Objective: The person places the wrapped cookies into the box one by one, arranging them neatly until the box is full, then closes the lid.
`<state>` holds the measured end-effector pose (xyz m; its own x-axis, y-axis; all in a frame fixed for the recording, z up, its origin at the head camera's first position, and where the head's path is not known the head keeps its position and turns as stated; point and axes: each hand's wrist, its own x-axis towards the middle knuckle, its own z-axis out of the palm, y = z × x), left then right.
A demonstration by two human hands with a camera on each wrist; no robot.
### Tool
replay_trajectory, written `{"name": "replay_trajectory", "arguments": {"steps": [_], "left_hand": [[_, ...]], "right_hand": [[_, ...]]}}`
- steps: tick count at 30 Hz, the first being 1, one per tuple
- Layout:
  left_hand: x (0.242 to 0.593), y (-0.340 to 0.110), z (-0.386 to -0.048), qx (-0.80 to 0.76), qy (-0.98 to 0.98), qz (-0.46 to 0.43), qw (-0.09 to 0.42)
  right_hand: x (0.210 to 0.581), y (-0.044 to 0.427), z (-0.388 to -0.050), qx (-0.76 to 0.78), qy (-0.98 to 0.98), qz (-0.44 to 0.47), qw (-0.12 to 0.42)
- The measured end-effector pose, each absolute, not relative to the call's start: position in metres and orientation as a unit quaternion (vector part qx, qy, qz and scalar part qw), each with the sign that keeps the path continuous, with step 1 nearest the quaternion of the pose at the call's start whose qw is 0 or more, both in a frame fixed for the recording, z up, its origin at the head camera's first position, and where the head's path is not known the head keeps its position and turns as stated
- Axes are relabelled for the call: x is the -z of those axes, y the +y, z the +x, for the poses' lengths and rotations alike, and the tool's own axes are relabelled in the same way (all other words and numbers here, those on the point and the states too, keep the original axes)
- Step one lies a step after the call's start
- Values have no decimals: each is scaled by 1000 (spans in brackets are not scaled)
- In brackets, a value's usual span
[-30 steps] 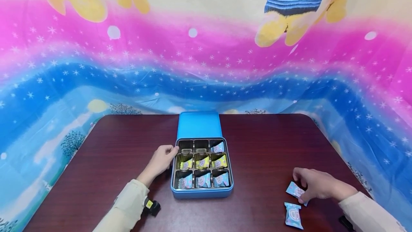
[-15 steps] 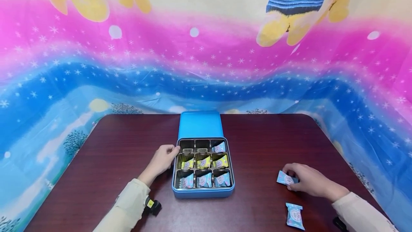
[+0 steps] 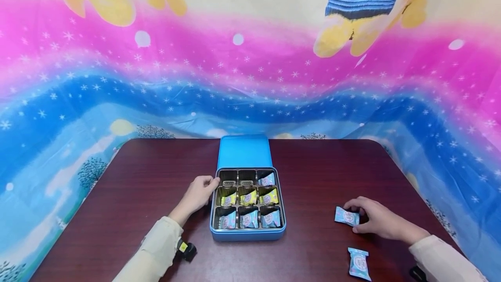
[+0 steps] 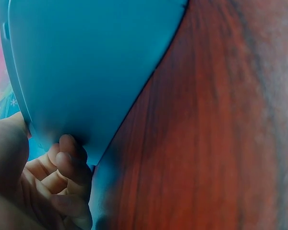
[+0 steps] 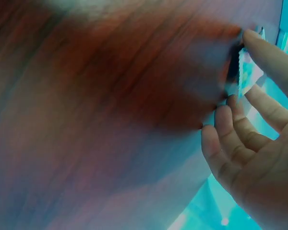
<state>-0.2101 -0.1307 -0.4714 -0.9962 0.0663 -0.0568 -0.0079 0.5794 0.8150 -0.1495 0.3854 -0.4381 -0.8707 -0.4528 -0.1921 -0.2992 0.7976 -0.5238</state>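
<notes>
A blue tin box (image 3: 247, 235) stands with its lid laid back behind it. Its divided tray holds wrapped candies: three yellow ones (image 3: 248, 197) in the middle row, three blue ones (image 3: 248, 219) in front, one blue candy (image 3: 266, 179) at the back right. The other two back compartments hold none. My left hand (image 3: 197, 194) grips the tin's left wall, thumb at the rim and fingers curled against the outside (image 4: 77, 163). To the right, a blue-wrapped candy (image 3: 346, 216) lies at the fingertips of my right hand (image 3: 377, 221), whose fingers and thumb are spread loosely beside it.
Another blue-wrapped candy (image 3: 359, 263) lies nearer the front of the dark red table (image 3: 313, 177). The blue lid (image 3: 244, 151) reaches to the table's back edge. A printed cloth (image 3: 250, 77) hangs behind and at both sides.
My right hand has shifted the candy away from me and leftward on the table, then loosened and drawn back slightly to the right. The left hand stays at the tin.
</notes>
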Motion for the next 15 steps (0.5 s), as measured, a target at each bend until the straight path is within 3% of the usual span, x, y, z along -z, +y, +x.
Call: {"name": "replay_trajectory", "arguments": {"steps": [15], "left_hand": [[471,-131,-209,-462,886,16,40]], "right_hand": [[449,398,-156,319,909,-231,139]]}}
